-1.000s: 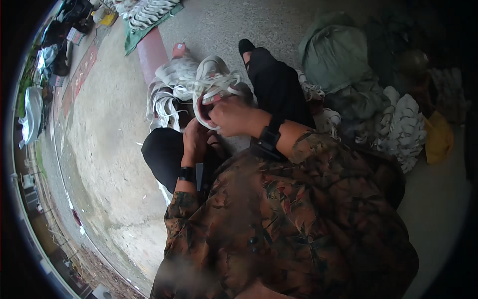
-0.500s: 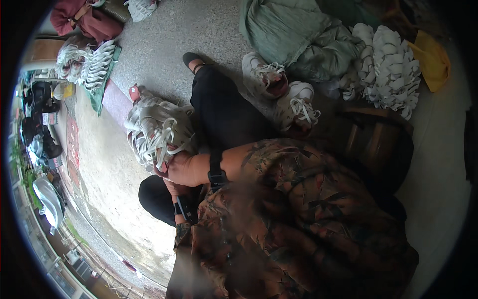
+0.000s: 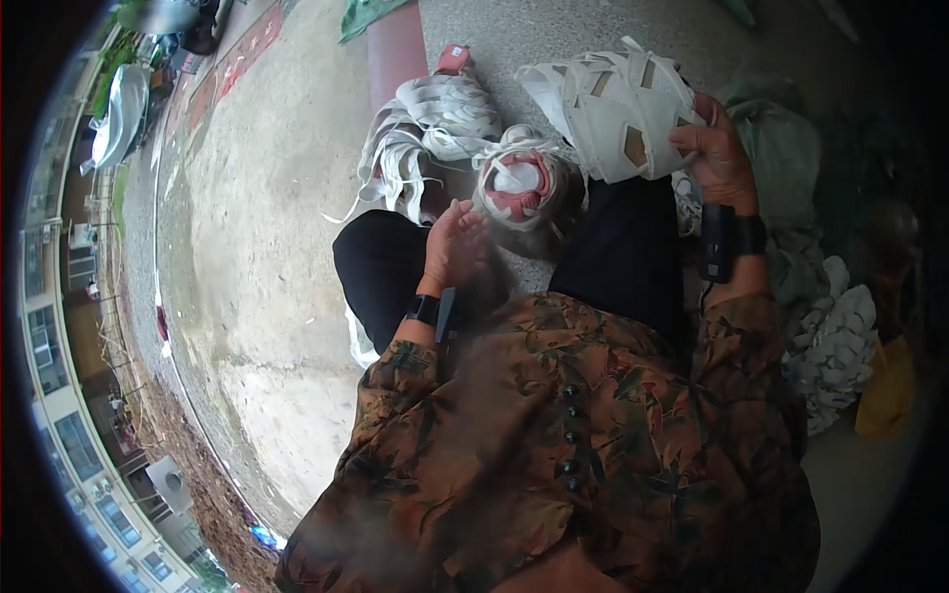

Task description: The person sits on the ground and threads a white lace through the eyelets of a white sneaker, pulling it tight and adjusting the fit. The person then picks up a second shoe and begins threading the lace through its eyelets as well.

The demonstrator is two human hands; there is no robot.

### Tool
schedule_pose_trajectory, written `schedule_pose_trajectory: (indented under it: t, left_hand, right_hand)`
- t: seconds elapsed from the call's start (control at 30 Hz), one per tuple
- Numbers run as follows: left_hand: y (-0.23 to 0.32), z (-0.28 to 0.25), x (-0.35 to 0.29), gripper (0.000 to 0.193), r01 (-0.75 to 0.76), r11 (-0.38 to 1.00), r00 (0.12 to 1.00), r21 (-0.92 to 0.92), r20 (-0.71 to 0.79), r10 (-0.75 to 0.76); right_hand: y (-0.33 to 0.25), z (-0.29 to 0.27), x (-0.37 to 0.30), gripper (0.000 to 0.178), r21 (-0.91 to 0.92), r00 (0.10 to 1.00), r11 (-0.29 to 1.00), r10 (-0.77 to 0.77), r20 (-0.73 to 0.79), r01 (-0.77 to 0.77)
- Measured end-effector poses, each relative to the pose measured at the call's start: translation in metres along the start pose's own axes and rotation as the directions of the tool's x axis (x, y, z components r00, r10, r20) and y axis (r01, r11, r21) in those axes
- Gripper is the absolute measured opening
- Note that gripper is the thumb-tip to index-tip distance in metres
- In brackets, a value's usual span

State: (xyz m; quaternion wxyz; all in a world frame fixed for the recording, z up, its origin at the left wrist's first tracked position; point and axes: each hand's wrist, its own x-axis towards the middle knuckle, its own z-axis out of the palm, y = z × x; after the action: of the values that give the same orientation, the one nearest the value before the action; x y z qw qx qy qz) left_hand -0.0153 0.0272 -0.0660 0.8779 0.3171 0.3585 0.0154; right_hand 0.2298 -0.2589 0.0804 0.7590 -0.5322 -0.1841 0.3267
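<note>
One white piece (image 3: 618, 114) with cut-outs is held in the right grip (image 3: 727, 163), at the right knee (image 3: 628, 222). The left grip (image 3: 457, 242) is loosely curled near a pink-lined shoe (image 3: 517, 183) between the legs; in this blur I cannot tell whether it pinches anything.

From the left hand (image 3: 457, 247), a gap opens at three o'clock over the grey floor (image 3: 524, 275), while the left knee (image 3: 381, 255) obstructs nine, the white shoe pile (image 3: 453, 117) twelve and a pink-lined shoe (image 3: 516, 180) one-thirty. The right hand (image 3: 720, 150) could pass toward twelve; a green sack (image 3: 783, 158) crowds three.
</note>
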Motion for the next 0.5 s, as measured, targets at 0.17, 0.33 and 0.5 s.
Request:
schedule_pose_trajectory:
  t: [0.17, 0.33, 0.5]
  left_hand:
    - [0.0, 0.013, -0.003, 0.029, -0.111, 0.99, 0.99, -0.085, -0.099, 0.103]
    - [-0.005, -0.004, 0.008, 0.031, -0.188, 0.982, 0.976, 0.003, -0.11, 0.187]
    - [0.0, 0.019, -0.006, 0.03, -0.179, 0.978, 0.981, 0.108, -0.055, 0.186]
  right_hand:
    - [-0.019, 0.063, -0.006, 0.049, -0.26, 0.996, 0.964, 0.075, 0.041, -0.062]
    - [0.097, 0.15, 0.02, 0.02, -0.953, 0.909, 0.194, 0.306, 0.284, 0.232]
    - [0.088, 0.149, 0.016, 0.021, -0.931, 0.888, 0.254, 0.313, 0.336, 0.263]
